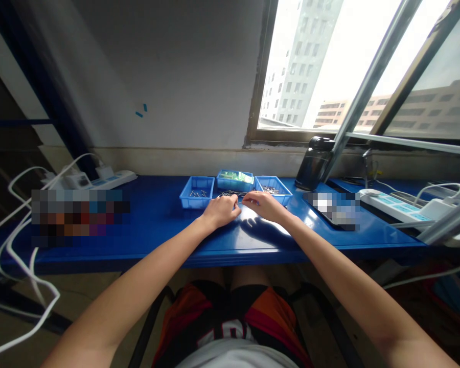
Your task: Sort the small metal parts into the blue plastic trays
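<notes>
Close together over the blue table (153,225), my left hand (222,210) and my right hand (262,204) both have their fingers pinched. A thin, light-coloured bit shows between the fingertips, too small to name. Just beyond my left hand is a blue bin (183,200) with thin dark pieces in it. Beyond my right hand stands another blue bin (285,195) holding small metal parts. Behind both hands, a third blue bin (220,180) carries a green and clear plastic packet (235,177). Small dark pieces (230,193) lie in front of it, partly hidden by my hands.
A black bottle (313,163) stands at the back right, with a phone-like dark slab (335,214), partly blurred out, in front of it. White power strips (391,204) and cables lie at both sides. A pixelated patch covers the table's left. Metal frame posts rise right.
</notes>
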The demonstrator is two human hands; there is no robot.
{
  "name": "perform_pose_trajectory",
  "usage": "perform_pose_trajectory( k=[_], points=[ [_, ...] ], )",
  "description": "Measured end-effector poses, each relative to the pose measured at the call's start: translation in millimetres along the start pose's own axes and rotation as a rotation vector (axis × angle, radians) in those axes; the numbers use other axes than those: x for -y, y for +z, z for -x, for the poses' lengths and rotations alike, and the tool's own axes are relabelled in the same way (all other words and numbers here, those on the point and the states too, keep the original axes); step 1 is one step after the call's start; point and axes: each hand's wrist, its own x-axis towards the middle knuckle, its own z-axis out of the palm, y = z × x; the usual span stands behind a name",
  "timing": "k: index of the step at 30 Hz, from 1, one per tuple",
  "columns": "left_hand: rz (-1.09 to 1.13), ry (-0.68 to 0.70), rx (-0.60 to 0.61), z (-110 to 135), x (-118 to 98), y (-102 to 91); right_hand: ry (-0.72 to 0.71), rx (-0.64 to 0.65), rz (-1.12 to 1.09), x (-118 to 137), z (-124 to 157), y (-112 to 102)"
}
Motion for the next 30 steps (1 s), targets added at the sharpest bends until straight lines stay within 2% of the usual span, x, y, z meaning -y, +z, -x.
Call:
perform_pose_trajectory(
  k=[4, 8, 14, 18, 21, 23, 30],
  points=[
    [0.083, 0.003, -0.063, 0.4, 0.0, -1.2, 0.000, 0.029, 0.001, -5.1, 0.0, 2.8],
    [0.158, 0.126, -0.134, -1.2, 3.0, 2.4, -0.028, 0.084, -0.047, -7.8, -0.4, 6.7],
    [0.185, 0.207, -0.143, -3.0, 5.5, 6.2, 0.030, 0.133, -0.160, -8.1, 1.0, 10.4],
    [0.128, 0.168, -0.169, -1.8, 5.4, 5.2, 0.095, 0.077, -0.102, -8.6, 0.1, 8.1],
    [0.071, 0.144, -0.116, -1.6, 6.2, 4.9, 0.138, -0.033, -0.094, -8.3, -0.9, 4.5],
    [0.045, 0.165, -0.103, -2.4, 7.0, 5.5, 0.145, -0.047, -0.093, -7.9, -1.1, 2.9],
    [0.067, 0.237, -0.128, -6.0, 9.8, 9.5, 0.090, 0.090, -0.099, -9.1, 0.0, 5.5]
  ],
)
